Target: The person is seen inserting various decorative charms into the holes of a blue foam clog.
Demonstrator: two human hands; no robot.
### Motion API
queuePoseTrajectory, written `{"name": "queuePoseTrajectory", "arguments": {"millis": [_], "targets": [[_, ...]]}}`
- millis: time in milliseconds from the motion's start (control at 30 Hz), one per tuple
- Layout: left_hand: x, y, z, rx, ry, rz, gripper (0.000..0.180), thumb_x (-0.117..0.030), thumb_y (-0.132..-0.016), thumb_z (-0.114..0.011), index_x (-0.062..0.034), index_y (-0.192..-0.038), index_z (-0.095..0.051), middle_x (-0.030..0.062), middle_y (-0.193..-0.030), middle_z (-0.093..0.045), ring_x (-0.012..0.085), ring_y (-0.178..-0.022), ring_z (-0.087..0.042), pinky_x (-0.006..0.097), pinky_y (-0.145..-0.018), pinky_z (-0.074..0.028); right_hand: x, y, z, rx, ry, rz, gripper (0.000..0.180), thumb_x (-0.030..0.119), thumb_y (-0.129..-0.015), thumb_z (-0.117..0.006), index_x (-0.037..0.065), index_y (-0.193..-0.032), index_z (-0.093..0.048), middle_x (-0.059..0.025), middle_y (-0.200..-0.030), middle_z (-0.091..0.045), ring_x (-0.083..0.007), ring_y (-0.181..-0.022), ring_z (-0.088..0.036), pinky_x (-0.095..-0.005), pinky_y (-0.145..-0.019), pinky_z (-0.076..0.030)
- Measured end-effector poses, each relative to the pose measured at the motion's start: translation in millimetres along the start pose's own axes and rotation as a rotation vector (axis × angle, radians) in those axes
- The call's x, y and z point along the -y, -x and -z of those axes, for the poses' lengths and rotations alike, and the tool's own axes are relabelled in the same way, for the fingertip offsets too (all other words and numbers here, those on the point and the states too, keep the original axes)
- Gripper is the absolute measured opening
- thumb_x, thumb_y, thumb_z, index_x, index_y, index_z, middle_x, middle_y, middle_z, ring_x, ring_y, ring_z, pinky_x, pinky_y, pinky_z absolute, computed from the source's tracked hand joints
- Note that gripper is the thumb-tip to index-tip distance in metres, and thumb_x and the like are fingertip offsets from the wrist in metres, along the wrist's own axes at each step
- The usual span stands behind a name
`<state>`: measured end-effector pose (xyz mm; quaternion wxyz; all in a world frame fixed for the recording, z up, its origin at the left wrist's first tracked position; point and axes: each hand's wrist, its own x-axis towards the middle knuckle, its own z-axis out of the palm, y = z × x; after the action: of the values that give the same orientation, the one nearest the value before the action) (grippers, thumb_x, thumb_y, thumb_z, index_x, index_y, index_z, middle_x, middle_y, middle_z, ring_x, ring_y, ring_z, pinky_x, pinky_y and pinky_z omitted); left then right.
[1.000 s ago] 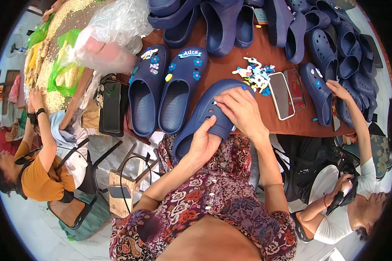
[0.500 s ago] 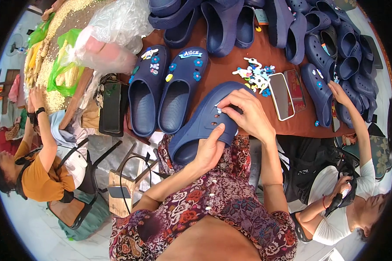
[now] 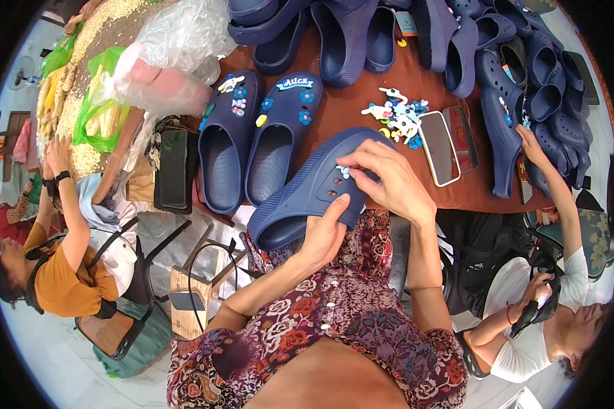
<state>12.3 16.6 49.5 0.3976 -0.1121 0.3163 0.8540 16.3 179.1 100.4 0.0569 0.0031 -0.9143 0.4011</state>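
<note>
A navy blue clog [image 3: 297, 198] is held over my lap at the table's edge, its toe pointing away to the right. My left hand [image 3: 326, 235] grips its side near the opening, thumb on top. With finger and thumb, my right hand [image 3: 385, 177] pinches a small white and blue shoe charm [image 3: 344, 172] at one of the holes in the clog's upper. Two bare holes show just below the charm. Beyond, to the left, stand a left clog [image 3: 226, 146] and a right clog [image 3: 280, 140], both decorated with charms. A pile of loose charms [image 3: 401, 119] lies past my right hand.
A white-edged phone [image 3: 439, 150] lies right of the charms, and a black phone [image 3: 172, 167] at the left. Many navy clogs [image 3: 344, 41] cover the far side. A person's hand [image 3: 533, 144] touches a clog at right; another person [image 3: 68, 252] sits at left beside corn [image 3: 106, 112].
The clog's heel end has swung slightly left and up in my left hand. My right fingers remain at the charm, more of which shows. At right, the other person's clog has tilted.
</note>
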Motion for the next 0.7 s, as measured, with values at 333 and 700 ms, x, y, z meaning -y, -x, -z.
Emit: {"name": "queuePoseTrajectory", "arguments": {"millis": [333, 700], "targets": [[2.6, -0.8, 0.2, -0.040, -0.030, -0.013, 0.043, -0.004, -0.091, -0.055, -0.0031, -0.131, -0.040, 0.0083, -0.127, -0.048, 0.0203, -0.120, -0.047, 0.038, -0.104, -0.039, -3.3, -0.3, -2.4, -0.041, -0.034, -0.073, 0.018, 0.011, -0.076, -0.069, 0.008, -0.093, -0.071, -0.0055, -0.086, -0.056, -0.0248, -0.086, -0.054, -0.0360, -0.080, -0.042], [16.8, 5.5, 9.1, 0.031, -0.310, -0.056, 0.043, -0.005, -0.094, -0.049, -0.0021, -0.135, -0.037, 0.0101, -0.131, -0.046, 0.0190, -0.120, -0.048, 0.037, -0.103, -0.040, -13.6, -6.4, 9.9, -0.017, 0.003, -0.156, 0.045, 0.017, -0.065, -0.076, 0.008, -0.105, -0.058, -0.0080, -0.101, -0.050, -0.0274, -0.103, -0.046, -0.0394, -0.091, -0.037]]}}
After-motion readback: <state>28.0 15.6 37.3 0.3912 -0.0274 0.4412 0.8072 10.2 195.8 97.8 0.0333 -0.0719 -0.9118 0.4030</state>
